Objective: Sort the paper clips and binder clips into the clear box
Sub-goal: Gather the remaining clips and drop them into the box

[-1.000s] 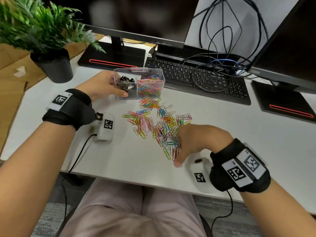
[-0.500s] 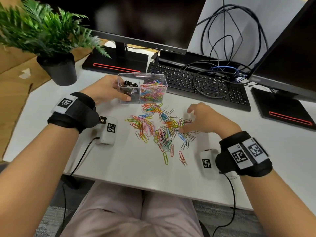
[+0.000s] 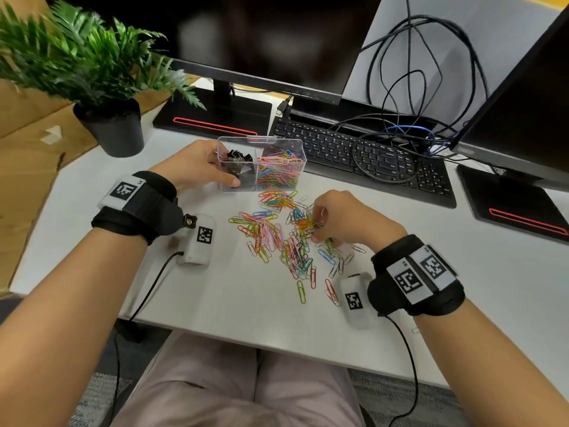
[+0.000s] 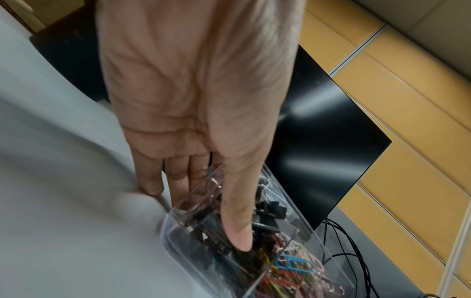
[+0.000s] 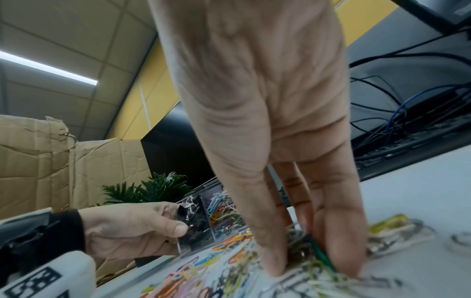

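1. Head view: the clear box (image 3: 261,163) stands on the white desk (image 3: 492,288) toward the far side, just in front of the keyboard (image 3: 363,155). A divider splits it into two compartments.
2. Black binder clips (image 3: 237,161) fill the left compartment; coloured paper clips (image 3: 278,171) are heaped in the right one.
3. The left hand (image 3: 197,164) grasps the box from its left end, thumb pressed flat on the near wall and fingers round the far side. In the left wrist view the thumb (image 4: 239,221) lies along the clear wall over the binder clips.
4. A loose spread of paper clips (image 3: 277,235) lies on the desk near of the box, reaching from its foot toward the near edge, with a few strays (image 3: 314,282) nearest the person.
5. The right hand (image 3: 348,220) is down on the right part of that spread, thumb and fingers curled together, pinching a small bunch of clips. The right wrist view shows its fingertips (image 5: 341,258) planted among them on the desk.
6. A potted plant (image 3: 101,87) stands at the far left, and two dark monitors (image 3: 277,41) rise behind the keyboard, with tangled cables (image 3: 400,118) lying across it.
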A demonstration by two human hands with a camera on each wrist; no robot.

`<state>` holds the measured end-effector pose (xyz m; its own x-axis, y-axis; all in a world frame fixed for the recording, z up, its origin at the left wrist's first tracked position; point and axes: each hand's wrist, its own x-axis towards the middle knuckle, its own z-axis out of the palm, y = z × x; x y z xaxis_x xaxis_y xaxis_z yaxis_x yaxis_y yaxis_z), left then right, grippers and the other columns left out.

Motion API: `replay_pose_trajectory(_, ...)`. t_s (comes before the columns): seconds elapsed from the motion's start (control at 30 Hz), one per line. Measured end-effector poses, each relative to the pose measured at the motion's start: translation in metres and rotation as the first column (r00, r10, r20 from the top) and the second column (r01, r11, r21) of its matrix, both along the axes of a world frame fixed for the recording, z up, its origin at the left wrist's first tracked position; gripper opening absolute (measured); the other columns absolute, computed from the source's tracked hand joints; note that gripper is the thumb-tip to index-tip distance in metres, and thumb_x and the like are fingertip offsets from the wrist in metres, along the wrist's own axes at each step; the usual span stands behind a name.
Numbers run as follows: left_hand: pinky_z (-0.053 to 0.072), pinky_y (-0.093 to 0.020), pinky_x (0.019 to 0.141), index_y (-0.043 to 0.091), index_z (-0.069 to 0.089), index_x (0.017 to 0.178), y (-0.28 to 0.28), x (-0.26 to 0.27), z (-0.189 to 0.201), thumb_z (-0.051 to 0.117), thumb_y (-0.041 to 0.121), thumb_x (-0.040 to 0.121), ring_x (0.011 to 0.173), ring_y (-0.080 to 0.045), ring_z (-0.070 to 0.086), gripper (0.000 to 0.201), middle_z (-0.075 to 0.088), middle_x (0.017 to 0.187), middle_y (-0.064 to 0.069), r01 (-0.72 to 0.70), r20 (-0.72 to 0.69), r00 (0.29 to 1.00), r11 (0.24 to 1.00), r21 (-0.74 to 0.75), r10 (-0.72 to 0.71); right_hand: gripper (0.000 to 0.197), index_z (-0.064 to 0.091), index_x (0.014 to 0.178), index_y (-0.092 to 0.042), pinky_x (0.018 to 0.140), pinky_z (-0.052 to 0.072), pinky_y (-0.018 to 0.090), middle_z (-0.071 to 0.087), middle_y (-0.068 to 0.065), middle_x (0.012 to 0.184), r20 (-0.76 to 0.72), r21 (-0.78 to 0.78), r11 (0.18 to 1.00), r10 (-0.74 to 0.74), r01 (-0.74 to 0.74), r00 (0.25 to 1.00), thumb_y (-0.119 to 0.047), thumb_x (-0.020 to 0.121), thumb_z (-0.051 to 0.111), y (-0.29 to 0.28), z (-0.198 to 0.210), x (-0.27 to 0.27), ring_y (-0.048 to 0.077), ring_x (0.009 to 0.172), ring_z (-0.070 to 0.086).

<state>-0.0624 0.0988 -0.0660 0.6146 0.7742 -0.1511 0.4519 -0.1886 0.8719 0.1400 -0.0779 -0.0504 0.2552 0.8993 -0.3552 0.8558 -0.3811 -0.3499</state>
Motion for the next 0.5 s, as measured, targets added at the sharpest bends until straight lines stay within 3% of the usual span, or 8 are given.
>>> replay_pose_trajectory(0.2, 0.045, -0.022, 0.066, 0.010, 0.058, 0.095, -0.001, 0.000, 0.001, 0.081, 0.003, 0.073, 0.075, -0.015, 0.063, 0.032, 0.069, 0.087, -0.003, 0.004, 0.008, 1.000, 1.000, -0.007, -0.004, 0.003, 0.069, 0.078, -0.002, 0.063, 0.060, 0.040, 0.067, 0.014, 0.082, 0.053, 0.076, 0.997, 0.014, -0.018, 0.999, 0.000, 0.078, 0.072, 0.002, -0.001, 0.001, 0.028, 0.065, 0.067)
replay_pose_trajectory(0.3, 0.043, -0.021, 0.064, 0.012, 0.058, 0.094, -0.001, 0.000, 0.002, 0.081, 0.004, 0.073, 0.073, -0.013, 0.061, 0.032, 0.068, 0.086, -0.002, 0.001, -0.003, 1.000, 1.000, -0.003, -0.001, 0.026, 0.059, 0.056, -0.014, 0.060, 0.053, 0.033, 0.063, 0.008, 0.070, 0.102, 0.109, 0.994, -0.019, 0.008, 0.995, -0.001, 0.077, 0.068, 0.006, -0.003, 0.004, 0.028, 0.066, 0.065)
replay_pose_trajectory(0.33, 0.043, -0.022, 0.063, 0.012, 0.057, 0.093, -0.001, 0.000, 0.002, 0.080, 0.004, 0.073, 0.072, -0.013, 0.061, 0.032, 0.068, 0.084, -0.002, 0.002, -0.005, 1.000, 1.000, -0.001, -0.002, 0.026, 0.058, 0.056, -0.013, 0.059, 0.050, 0.031, 0.063, 0.008, 0.069, 0.122, 0.122, 0.992, -0.027, 0.012, 0.992, -0.002, 0.076, 0.068, 0.007, -0.004, 0.006, 0.029, 0.067, 0.064)
replay_pose_trajectory(0.4, 0.042, -0.023, 0.063, 0.012, 0.057, 0.093, -0.001, 0.000, 0.002, 0.081, 0.006, 0.073, 0.071, -0.014, 0.060, 0.032, 0.067, 0.083, -0.002, 0.006, -0.010, 1.000, 1.000, 0.001, -0.006, 0.014, 0.063, 0.063, 0.003, 0.057, 0.046, 0.031, 0.065, 0.022, 0.072, 0.119, 0.155, 0.988, -0.028, 0.009, 0.992, -0.001, 0.075, 0.068, 0.008, -0.005, 0.010, 0.038, 0.070, 0.063)
replay_pose_trajectory(0.5, 0.043, -0.024, 0.064, 0.013, 0.057, 0.093, 0.000, 0.000, 0.001, 0.081, 0.007, 0.073, 0.074, -0.016, 0.061, 0.032, 0.069, 0.087, -0.004, 0.009, -0.017, 1.000, 1.000, 0.001, -0.008, 0.014, 0.063, 0.073, 0.014, 0.054, 0.051, 0.041, 0.062, 0.033, 0.080, 0.056, 0.191, 0.982, -0.021, 0.010, 0.998, 0.002, 0.077, 0.068, 0.010, -0.003, 0.015, 0.045, 0.074, 0.061)
